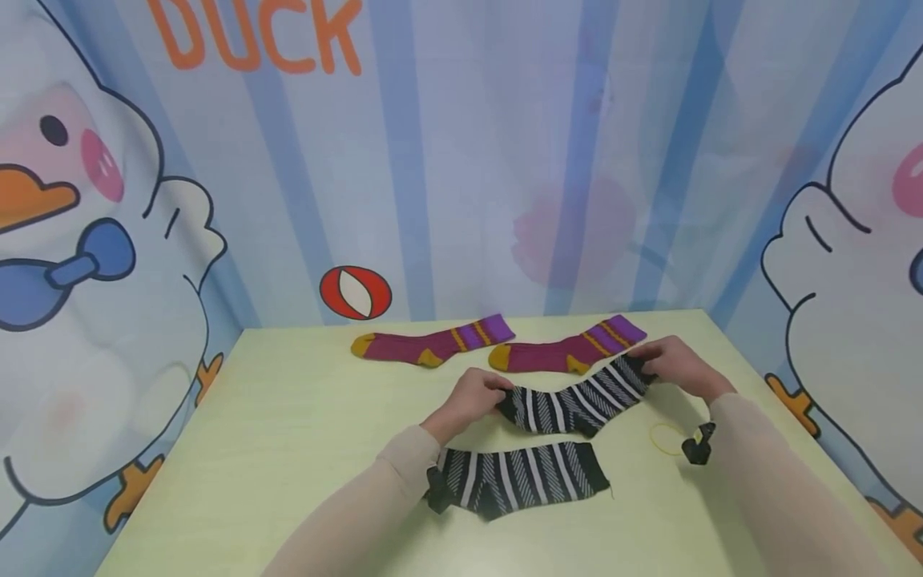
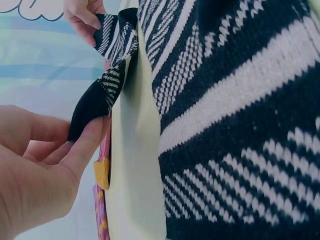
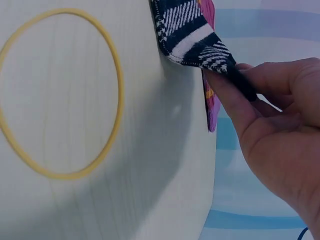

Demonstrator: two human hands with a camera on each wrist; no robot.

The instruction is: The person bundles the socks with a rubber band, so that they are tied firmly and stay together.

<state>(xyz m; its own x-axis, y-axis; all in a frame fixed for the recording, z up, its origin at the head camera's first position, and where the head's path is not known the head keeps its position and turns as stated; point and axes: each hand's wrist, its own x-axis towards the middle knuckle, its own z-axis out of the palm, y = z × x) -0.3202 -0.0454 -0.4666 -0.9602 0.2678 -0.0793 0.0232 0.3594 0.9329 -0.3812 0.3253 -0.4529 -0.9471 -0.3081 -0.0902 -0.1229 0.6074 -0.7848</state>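
Observation:
A black-and-white striped sock [image 1: 562,409] stretches between both hands. My left hand [image 1: 474,394] pinches its dark toe between thumb and fingers, shown close up in the left wrist view. At the cuff, my right hand [image 1: 674,362] pinches the black edge, which the right wrist view shows between thumb and fingertips. The sock's middle hangs low over the table. Nearer to me, a matching striped sock [image 1: 526,478] lies flat, its toe end partly hidden by the left wrist.
Two maroon socks with mustard toes and purple cuffs, a left one [image 1: 414,346] and a right one [image 1: 548,357], lie along the back of the pale yellow table [image 1: 303,449]. A yellow rubber band [image 3: 120,85] lies right of the striped socks. A printed curtain [image 1: 476,160] stands behind.

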